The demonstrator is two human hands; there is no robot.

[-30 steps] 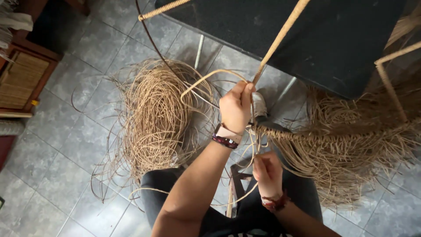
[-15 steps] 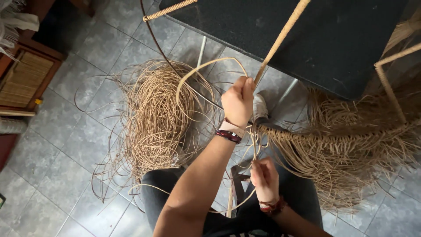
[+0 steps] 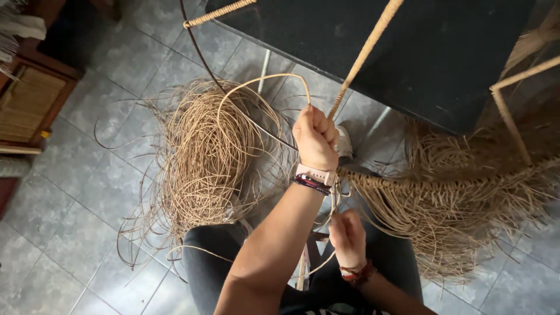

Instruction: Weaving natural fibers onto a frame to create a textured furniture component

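My left hand [image 3: 315, 140] is clenched in a fist around a thin cane strand [image 3: 263, 83], which arches up and over toward ten o'clock and drops back into the loose pile of cane [image 3: 201, 157] lying on the grey tiled floor [image 3: 87, 192]. A watch with a pale strap [image 3: 315, 174] and a dark bracelet sit on that wrist. My right hand [image 3: 348, 236] is lower, at about five o'clock from the left, its fingers pinched on strands just under the woven edge [image 3: 408, 188]; I cannot tell exactly how many it grips. That woven edge runs off toward three o'clock, with a thick fringe of loose ends [image 3: 461, 227] hanging below it. A wrapped rod [image 3: 364, 58] rises from beside my left fist toward one o'clock, crossing in front of a dark worktop [image 3: 420, 52]. A second wrapped frame piece [image 3: 513, 111] stands at two o'clock. A wooden cabinet with a woven panel [image 3: 26, 102] sits at nine o'clock. My knees in dark trousers [image 3: 213, 256] are at six o'clock.
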